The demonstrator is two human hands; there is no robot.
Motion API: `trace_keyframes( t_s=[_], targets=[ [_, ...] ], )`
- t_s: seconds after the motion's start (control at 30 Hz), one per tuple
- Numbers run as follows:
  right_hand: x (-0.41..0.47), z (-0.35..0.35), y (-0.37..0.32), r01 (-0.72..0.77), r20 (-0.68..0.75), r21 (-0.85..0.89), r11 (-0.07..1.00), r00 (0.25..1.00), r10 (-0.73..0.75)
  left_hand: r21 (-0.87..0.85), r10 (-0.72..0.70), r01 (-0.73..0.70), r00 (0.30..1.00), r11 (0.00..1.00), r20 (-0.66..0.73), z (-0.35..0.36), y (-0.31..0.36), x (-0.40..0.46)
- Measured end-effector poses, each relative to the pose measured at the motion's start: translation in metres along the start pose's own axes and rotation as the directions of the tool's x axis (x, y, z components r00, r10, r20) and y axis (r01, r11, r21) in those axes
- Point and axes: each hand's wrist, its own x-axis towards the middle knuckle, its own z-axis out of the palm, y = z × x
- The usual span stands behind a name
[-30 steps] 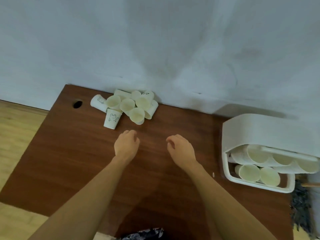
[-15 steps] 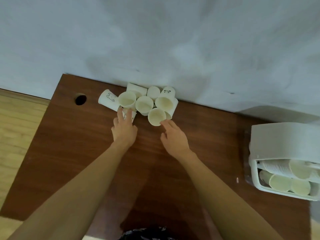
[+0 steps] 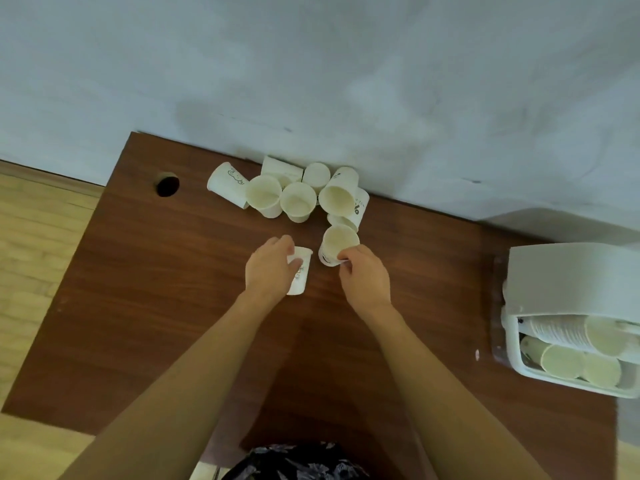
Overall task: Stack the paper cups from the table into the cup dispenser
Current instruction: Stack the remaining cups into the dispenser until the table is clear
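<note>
Cups are gripped, one by each hand: left hand (image 3: 268,270) round a cup (image 3: 300,271), right hand (image 3: 365,277) pinching another cup (image 3: 336,245), ready for nesting.

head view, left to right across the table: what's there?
Cable hole → lying cup with drawing → left hand holding a cup → right hand holding another cup → cup dispenser.
</note>
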Motion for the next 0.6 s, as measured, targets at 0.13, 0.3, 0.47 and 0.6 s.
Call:
trace_keyframes(
  t_s=[0.13, 0.3, 0.47, 0.6],
  targets=[
    [-0.033, -0.024, 0.013, -0.048, -0.116, 0.061, 0.997, 0.992, 0.055, -0.084, 0.111, -0.109, 0.994, 0.990, 0.022, -0.001, 0.021, -0.028],
    [-0.088, -0.051, 0.045, -0.105, -0.259, 0.139, 0.985, 0.956, 0.139, -0.134, 0.217, -0.217, 0.976, 0.967, -0.016, 0.006, 0.060, -0.074],
    [-0.143, -0.081, 0.088, -0.150, -0.359, 0.191, 0.970, 0.909, 0.211, -0.194, 0.283, -0.281, 0.959, 0.940, -0.018, 0.023, 0.111, -0.117],
    [-0.179, -0.106, 0.127, -0.197, -0.392, 0.245, 0.949, 0.876, 0.282, -0.216, 0.344, -0.340, 0.939, 0.915, -0.021, 0.040, 0.155, -0.149]
  ],
)
